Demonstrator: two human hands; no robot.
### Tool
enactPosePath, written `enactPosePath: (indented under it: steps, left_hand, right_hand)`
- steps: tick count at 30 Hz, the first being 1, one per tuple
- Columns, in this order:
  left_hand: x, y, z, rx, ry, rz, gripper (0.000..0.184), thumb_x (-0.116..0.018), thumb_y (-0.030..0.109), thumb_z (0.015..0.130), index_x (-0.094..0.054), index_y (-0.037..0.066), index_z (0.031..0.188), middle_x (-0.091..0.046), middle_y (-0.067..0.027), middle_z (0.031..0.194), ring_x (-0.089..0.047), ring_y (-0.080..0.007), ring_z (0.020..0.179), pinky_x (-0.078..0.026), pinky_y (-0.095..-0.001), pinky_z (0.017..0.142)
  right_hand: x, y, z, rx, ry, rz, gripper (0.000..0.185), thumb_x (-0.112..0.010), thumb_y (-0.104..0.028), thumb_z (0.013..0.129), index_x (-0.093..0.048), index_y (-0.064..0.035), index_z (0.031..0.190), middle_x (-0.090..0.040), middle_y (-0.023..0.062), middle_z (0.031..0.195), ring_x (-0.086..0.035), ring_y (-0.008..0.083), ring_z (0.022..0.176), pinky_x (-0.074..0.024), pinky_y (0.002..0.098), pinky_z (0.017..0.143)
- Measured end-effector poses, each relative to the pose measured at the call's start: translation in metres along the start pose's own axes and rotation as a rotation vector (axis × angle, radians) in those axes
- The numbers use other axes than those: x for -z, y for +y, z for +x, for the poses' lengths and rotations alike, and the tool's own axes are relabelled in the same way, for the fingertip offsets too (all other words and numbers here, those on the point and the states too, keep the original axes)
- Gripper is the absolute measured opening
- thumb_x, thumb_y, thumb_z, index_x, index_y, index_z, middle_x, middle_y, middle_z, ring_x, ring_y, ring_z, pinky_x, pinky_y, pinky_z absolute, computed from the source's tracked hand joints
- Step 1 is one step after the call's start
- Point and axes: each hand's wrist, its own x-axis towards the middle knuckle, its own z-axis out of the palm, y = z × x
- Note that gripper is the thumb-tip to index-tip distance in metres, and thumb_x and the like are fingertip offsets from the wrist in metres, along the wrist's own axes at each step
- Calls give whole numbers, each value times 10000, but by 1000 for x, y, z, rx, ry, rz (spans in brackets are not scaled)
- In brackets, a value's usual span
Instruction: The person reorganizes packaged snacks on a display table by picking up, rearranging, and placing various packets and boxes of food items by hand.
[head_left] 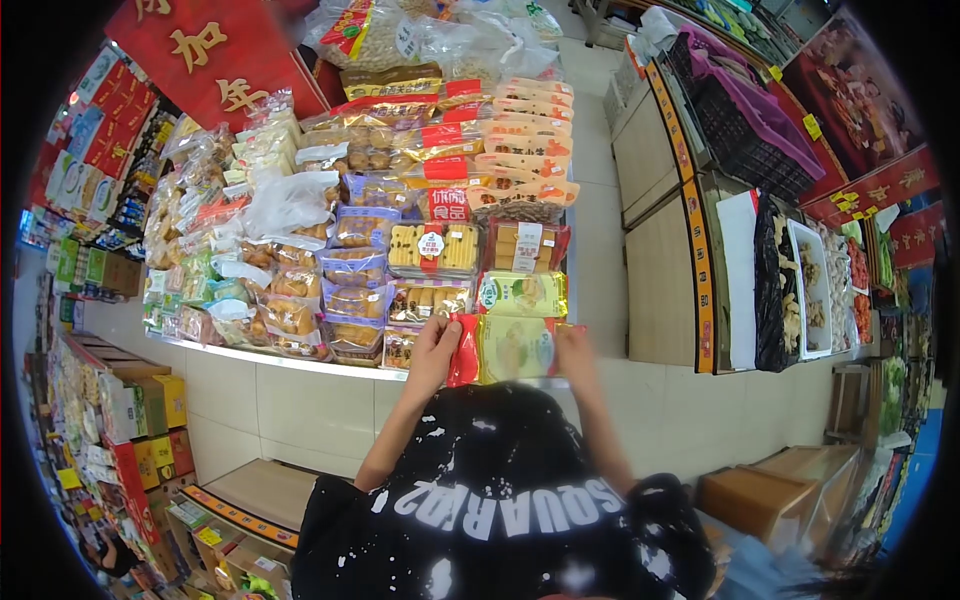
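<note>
My left hand (436,352) is closed on the left end of a red and yellow-green food packet (515,348), held at the front edge of the display table. At the packet's right end is my right hand (574,352), blurred, with its fingers pressed around that end. Just beyond lies a similar yellow-green packet (522,294). To its left is a tray of filled rolls (428,302) in clear wrap, and behind it a box of yellow pastry sticks (433,248). A brown pastry box (527,246) sits behind the similar packet.
Bagged breads (290,290) and orange snack bags (525,150) cover the display table, whose metal edge (290,360) faces me. To the right stands a wooden counter (665,270) with a white tray (810,290) and a black crate (735,130). Cardboard boxes (770,495) are behind at right.
</note>
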Motion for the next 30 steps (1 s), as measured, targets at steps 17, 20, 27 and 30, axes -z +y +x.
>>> enactPosePath:
  steps: [17, 20, 27, 30]
  left_hand:
    - [17, 29, -10, -73, 92, 80, 236, -436, 194, 1047, -577, 7, 1078, -582, -9, 850, -483, -61, 726, -424, -227, 655]
    - [29, -2, 0, -185, 240, 221, 245, -437, 189, 1046, -584, -4, 1087, -595, -20, 858, -497, -75, 753, -437, -236, 691]
    - [46, 17, -7, -112, 187, 220, 266, -451, 177, 1041, -613, -27, 1092, -614, -19, 863, -509, -70, 783, -443, -236, 710]
    - [54, 13, -13, -86, 223, 225, 268, -465, 185, 1038, -619, -28, 1086, -618, -16, 854, -507, -69, 765, -443, -237, 696]
  right_hand:
    - [49, -102, -52, 208, -104, 390, 303, -487, -161, 950, -616, -10, 1180, -657, 165, 1148, -646, 241, 1029, -490, 356, 914]
    - [39, -123, -62, 15, -27, 235, 303, -430, -172, 1015, -583, 32, 1177, -669, 118, 1060, -619, 150, 965, -478, 291, 858]
    - [14, -120, -63, -73, -26, 523, 216, -541, -152, 987, -584, 31, 1093, -641, 103, 961, -577, 146, 936, -459, 273, 819]
    - [5, -108, -60, 63, 186, 301, 200, -537, -174, 996, -580, 16, 1039, -616, 86, 908, -561, 145, 854, -463, 283, 774]
